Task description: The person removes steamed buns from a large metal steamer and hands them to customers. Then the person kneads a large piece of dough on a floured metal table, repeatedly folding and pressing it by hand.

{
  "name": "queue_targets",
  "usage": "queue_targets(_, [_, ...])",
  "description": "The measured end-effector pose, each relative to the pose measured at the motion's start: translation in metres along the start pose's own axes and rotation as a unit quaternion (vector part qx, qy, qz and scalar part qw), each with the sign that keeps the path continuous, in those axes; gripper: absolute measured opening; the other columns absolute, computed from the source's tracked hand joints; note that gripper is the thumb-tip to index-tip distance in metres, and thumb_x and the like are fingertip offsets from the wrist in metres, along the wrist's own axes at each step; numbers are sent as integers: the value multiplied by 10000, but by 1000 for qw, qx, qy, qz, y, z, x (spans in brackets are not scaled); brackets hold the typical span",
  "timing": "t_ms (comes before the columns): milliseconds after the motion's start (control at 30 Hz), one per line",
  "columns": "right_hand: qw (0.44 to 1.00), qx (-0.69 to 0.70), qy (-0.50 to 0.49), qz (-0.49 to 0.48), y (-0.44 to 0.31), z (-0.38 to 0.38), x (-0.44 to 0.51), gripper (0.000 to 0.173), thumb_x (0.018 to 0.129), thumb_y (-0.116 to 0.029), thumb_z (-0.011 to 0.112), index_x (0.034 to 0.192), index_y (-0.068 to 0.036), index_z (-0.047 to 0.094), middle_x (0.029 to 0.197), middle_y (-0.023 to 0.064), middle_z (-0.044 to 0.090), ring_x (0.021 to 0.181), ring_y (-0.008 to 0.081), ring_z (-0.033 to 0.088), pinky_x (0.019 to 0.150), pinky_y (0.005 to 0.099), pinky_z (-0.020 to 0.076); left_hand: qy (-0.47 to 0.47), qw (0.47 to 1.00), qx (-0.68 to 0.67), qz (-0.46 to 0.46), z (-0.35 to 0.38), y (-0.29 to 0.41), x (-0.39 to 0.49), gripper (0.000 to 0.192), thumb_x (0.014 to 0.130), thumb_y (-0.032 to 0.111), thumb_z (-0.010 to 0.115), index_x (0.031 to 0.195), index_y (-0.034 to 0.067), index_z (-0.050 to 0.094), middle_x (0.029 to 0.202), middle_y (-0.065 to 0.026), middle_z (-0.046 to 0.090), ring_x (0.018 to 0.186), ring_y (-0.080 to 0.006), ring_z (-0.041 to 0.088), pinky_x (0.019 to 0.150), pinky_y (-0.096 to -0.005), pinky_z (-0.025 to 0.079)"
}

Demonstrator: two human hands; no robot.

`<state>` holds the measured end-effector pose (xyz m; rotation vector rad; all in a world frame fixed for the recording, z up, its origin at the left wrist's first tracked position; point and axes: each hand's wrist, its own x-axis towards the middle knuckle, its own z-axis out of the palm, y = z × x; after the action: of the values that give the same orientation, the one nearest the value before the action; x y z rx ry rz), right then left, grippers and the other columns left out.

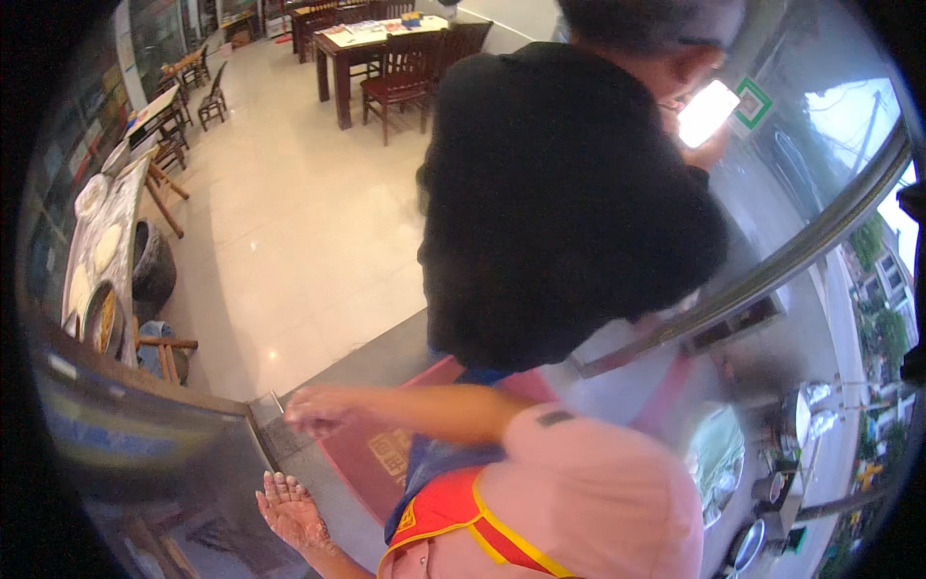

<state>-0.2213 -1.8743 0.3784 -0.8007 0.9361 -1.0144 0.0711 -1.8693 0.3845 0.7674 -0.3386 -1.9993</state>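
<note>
My right hand (318, 412) is stretched out to the left above a pink doormat (354, 459). It is blurred, its fingers are bent, and pale powder clings to the skin. A thin light strip (277, 402) shows at its fingertips; whether the hand holds it is unclear. Lower down, my left hand (295, 512) is turned palm up, fingers extended, with white powder on palm and fingers and nothing in it. I wear a pink shirt and an apron (441, 503), red with yellow trim above and blue below.
A person in black (564, 210) stands close by, looking at a lit phone (709, 113). At left is a floured worktable (119, 210) with pale dough (108, 246) and a pan (103, 318). Dining tables (376, 32) and chairs stand behind. Glass (788, 210) borders the right.
</note>
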Motion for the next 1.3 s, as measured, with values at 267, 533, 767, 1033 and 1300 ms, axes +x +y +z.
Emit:
queue_targets(267, [991,66,-101,-48,-155,-51,222,219,954,-216,693,1087,-42,687,889,65,706,693,152,674,557,302,513,73,997,-28,-5,70,29,178,515,1076,394,555,1389,-14,574,1210,-167,667,1015,-284,651,816,-406,574])
queue_targets(533, [992,65,-60,86,-219,-149,344,288,1021,-265,682,1224,-61,684,929,33,681,755,131,635,655,289,531,10,993,-99,70,140,67,306,459,1104,369,483,1357,4,598,1138,-158,673,1010,-324,649,859,-424,559])
queue_targets(767, [983,72,-42,162,-236,-220,470,352,1033,-252,661,1281,-3,634,994,88,690,773,178,666,651,297,529,69,992,-79,65,147,113,481,407,1097,340,514,1333,21,607,1138,-162,726,988,-309,720,852,-409,597])
queue_targets(1033, [982,76,19,174,-297,-296,690,305,1044,-232,635,1249,-6,650,1013,102,710,791,199,680,655,310,538,44,991,-90,88,155,216,706,385,1082,308,549,1344,31,601,1142,-133,726,1001,-262,723,858,-381,589])
queue_targets(1300, [963,91,100,234,-346,-362,841,298,1049,-288,623,1199,-36,676,986,97,730,766,231,672,666,347,559,93,987,-54,121,188,348,846,395,1066,325,580,1349,50,606,1139,-117,719,1009,-247,710,862,-366,564])
